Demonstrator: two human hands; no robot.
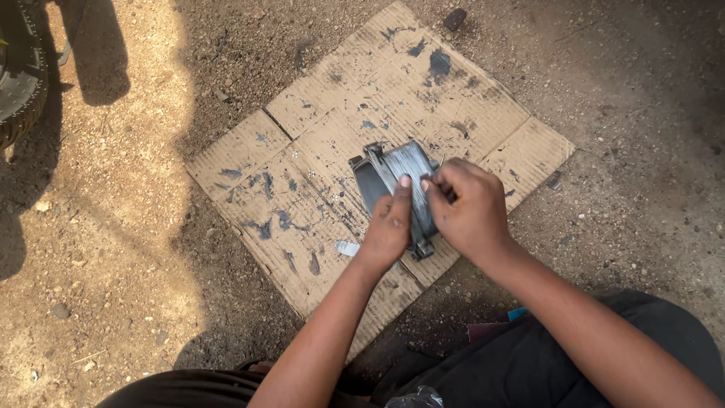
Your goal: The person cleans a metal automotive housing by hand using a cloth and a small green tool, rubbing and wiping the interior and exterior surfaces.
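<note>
Both hands, left hand (390,224) and right hand (468,208), grip a grey metal part (404,168) above stained cardboard (317,113).

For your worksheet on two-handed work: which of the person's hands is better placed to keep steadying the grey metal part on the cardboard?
Probably the left hand: it lies flat along the metal part, thumb on top, over the cardboard. The right hand is curled at the part's edge, fingertips pinching.
</note>
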